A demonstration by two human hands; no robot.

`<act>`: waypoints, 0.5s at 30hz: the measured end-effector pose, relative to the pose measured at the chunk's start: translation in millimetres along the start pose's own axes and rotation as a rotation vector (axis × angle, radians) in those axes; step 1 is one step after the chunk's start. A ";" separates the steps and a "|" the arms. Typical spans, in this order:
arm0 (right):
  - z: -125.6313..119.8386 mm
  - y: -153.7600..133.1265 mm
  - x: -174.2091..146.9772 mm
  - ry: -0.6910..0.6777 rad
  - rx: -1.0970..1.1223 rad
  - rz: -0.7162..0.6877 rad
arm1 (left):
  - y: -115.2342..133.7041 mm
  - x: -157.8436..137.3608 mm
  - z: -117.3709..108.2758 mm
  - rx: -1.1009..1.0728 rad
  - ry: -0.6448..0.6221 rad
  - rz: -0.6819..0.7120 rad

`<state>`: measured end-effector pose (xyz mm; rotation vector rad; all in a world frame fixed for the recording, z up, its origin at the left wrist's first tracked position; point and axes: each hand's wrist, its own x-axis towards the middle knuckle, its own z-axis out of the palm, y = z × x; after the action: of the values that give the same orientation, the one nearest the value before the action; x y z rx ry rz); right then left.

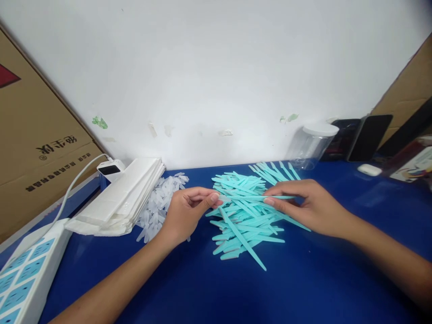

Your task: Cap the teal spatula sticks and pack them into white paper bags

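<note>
My right hand (303, 204) pinches the handle of a turquoise eyebrow razor (249, 198), which lies level above a heap. At the razor's left end, my left hand (191, 211) is closed on a small translucent cap (223, 198) between thumb and fingers. The cap meets the razor's tip; how far it sits over the blade I cannot tell. Below both hands spreads a pile of turquoise eyebrow razors (243, 234). Beside my left hand lies a heap of loose translucent caps (158, 202), partly hidden by that hand.
Several razors (275, 171) lie fanned out behind my right hand. White flat packets (118, 193) are stacked at left, near a power strip (37, 265) and a white device (110, 168). A clear jar (308, 146), phone (369, 137) and white case (369, 169) stand at right.
</note>
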<state>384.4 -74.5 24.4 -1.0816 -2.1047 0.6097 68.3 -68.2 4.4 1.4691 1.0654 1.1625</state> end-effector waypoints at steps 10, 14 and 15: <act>-7.3 -5.0 0.0 0.082 -0.002 0.048 | 3.3 -0.6 -0.3 0.043 0.037 0.061; -3.5 -4.9 -0.8 0.025 0.012 0.040 | 5.3 -3.7 2.4 0.061 -0.001 0.071; -2.9 -4.9 -0.7 0.019 0.019 0.040 | 5.7 -4.2 3.0 0.062 -0.006 0.072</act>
<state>384.4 -77.5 29.3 -1.1164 -2.0615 0.6352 71.0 -73.7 9.0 1.5697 1.0608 1.1839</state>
